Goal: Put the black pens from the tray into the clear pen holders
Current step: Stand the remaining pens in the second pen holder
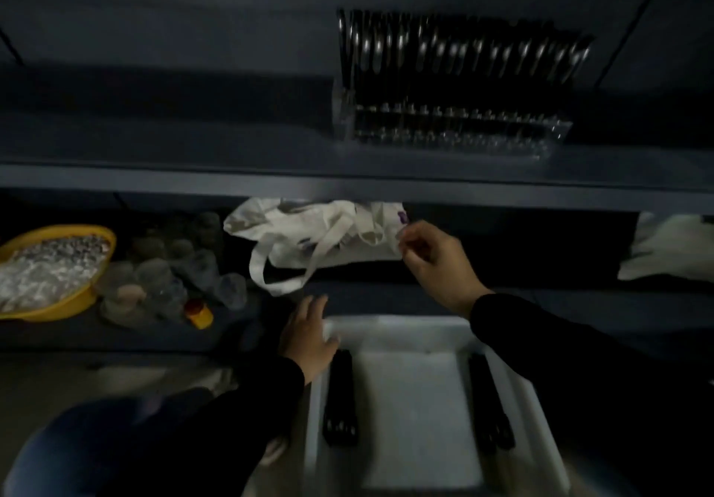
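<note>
Head view, dim and somewhat blurred. A white tray (390, 328) is seen low in the frame, its far edge near the front of the lower shelf (579, 303). Two groups of black pens are lying in it: one bundle (340, 400) along the tray's left wall, another (490, 404) along its right wall, with the bare white floor of the tray between them.

The left hand (307, 336) is laid on the tray's far-left corner, fingers extended and relaxed, nothing gripped; its heel is just beside the top of the left pen bundle. The right hand (434, 261) is raised above the tray's far edge, at the lower shelf, fingers curled in toward the thumb. Whether anything is pinched cannot be told; the fingertips sit right at the edge of a white cloth bag (320, 234), but contact is not clear.

On the upper shelf (232, 176), toward its right half, a clear pen holder (456, 131) is standing, already packed with a row of upright black pens (459, 56).

At the lower shelf's left end a yellow bowl (98, 286) with pale contents is noted, with clear jars (162, 280) clustered beside it and a small yellow-capped item (199, 313) near the front. Dark sleeves are worn on both arms.
</note>
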Demonstrator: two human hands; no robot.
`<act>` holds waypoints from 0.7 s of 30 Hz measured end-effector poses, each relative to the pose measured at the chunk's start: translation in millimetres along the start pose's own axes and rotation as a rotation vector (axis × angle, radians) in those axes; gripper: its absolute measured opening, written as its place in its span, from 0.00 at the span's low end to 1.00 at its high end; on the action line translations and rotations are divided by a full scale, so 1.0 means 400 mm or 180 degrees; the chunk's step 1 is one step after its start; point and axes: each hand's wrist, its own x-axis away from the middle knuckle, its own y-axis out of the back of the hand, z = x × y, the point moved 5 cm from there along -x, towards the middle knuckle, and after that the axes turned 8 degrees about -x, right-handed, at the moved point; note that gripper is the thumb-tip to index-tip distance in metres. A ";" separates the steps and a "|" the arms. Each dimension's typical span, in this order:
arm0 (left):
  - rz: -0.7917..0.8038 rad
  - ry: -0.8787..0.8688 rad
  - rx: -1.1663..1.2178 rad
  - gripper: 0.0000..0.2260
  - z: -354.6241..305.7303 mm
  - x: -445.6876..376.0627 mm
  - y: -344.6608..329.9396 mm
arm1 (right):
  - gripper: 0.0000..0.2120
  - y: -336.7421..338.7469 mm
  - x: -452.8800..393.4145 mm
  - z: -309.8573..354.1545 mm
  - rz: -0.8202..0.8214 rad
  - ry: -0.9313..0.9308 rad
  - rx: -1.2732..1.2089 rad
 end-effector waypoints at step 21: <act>0.0258 0.0637 0.1245 0.27 0.088 0.031 -0.148 | 0.11 -0.315 0.251 -0.391 0.1802 -0.2216 -0.0397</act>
